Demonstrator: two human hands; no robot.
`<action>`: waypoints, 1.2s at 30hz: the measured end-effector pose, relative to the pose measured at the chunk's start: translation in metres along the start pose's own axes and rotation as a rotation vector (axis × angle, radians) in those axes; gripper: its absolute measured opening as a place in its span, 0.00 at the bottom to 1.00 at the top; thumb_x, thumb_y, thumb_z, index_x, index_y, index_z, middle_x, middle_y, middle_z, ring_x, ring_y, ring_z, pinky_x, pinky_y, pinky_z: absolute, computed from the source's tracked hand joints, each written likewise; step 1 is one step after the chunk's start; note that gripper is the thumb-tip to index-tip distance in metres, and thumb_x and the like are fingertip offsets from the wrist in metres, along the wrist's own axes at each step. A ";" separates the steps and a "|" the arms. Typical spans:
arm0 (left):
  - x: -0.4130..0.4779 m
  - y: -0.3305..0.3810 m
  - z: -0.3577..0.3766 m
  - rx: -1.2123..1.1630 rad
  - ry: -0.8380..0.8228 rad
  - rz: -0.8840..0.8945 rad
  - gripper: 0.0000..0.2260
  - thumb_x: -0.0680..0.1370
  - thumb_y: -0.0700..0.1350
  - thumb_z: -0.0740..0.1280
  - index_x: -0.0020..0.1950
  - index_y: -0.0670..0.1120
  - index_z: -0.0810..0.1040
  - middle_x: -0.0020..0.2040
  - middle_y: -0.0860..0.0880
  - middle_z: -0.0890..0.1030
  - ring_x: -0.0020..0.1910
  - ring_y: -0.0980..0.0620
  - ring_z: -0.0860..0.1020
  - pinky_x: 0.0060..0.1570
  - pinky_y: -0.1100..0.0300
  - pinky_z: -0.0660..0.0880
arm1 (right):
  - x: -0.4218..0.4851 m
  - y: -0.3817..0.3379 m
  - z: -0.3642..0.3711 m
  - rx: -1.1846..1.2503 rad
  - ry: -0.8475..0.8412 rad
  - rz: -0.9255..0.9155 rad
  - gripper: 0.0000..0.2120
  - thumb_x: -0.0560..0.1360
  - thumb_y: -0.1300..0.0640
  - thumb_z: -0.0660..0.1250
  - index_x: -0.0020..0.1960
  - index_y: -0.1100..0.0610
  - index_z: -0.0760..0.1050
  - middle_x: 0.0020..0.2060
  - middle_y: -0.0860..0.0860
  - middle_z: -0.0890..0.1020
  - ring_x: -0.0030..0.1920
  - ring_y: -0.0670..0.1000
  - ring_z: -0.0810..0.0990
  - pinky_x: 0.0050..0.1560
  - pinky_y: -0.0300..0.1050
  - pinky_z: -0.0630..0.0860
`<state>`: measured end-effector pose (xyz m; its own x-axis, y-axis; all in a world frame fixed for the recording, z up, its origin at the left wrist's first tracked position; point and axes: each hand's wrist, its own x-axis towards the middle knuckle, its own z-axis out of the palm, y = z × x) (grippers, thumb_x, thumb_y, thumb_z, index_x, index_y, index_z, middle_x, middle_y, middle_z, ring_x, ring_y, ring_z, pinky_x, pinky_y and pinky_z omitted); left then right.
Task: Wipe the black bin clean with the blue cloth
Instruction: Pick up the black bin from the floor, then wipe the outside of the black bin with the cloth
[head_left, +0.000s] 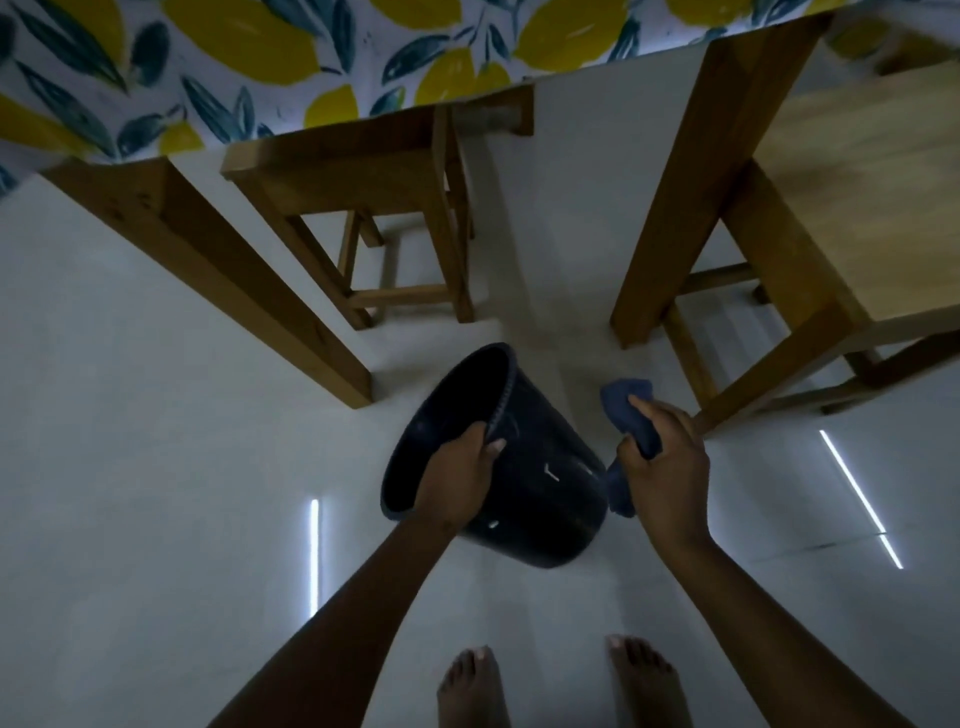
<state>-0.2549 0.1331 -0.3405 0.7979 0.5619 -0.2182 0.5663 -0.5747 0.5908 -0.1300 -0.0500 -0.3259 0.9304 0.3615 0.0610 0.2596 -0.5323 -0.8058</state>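
**Bin tipped in one hand, cloth bunched in the other**

The bin (524, 467) sits at the centre of the view, tilted so its open mouth faces about 10 o'clock and its base points toward 5 o'clock. What shows of its inside is dark and bare; the rest is hidden. The left hand (457, 483) clamps the near rim, thumb on the outer wall and fingers curled inside. At 3 o'clock of the bin, the right hand (662, 457) is closed in a fist around the cloth (631, 415), which bulges out above the thumb and hangs below the palm, just beside the bin's wall. Two bare feet (556, 686) stand on the pale floor (156, 415) at 6 o'clock. Wooden stools (363, 176) and a lemon-print tablecloth (234, 62) fill 12 o'clock.
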 end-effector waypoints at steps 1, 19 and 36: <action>-0.002 -0.006 -0.001 -0.058 0.002 -0.032 0.13 0.82 0.52 0.57 0.57 0.45 0.74 0.53 0.45 0.83 0.51 0.46 0.81 0.53 0.53 0.77 | 0.000 0.002 0.003 0.005 -0.007 -0.008 0.20 0.73 0.69 0.66 0.65 0.61 0.74 0.60 0.58 0.76 0.56 0.50 0.73 0.55 0.31 0.64; 0.007 -0.043 0.019 -0.164 0.088 -0.172 0.09 0.76 0.55 0.67 0.44 0.51 0.73 0.41 0.54 0.78 0.41 0.54 0.78 0.41 0.66 0.71 | -0.039 0.051 0.101 -0.249 -0.358 -0.278 0.21 0.80 0.51 0.56 0.70 0.58 0.69 0.68 0.54 0.72 0.69 0.56 0.69 0.67 0.52 0.70; 0.026 -0.037 0.028 -0.034 0.141 -0.124 0.11 0.78 0.55 0.64 0.46 0.47 0.74 0.39 0.52 0.78 0.39 0.53 0.78 0.39 0.63 0.73 | -0.038 0.075 0.098 -0.319 -0.489 -0.510 0.26 0.77 0.62 0.55 0.74 0.52 0.62 0.75 0.48 0.62 0.76 0.53 0.60 0.74 0.48 0.58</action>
<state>-0.2492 0.1525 -0.3898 0.6845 0.7061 -0.1814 0.6493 -0.4772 0.5922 -0.1716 -0.0289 -0.4463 0.4752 0.8784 0.0521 0.7560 -0.3772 -0.5350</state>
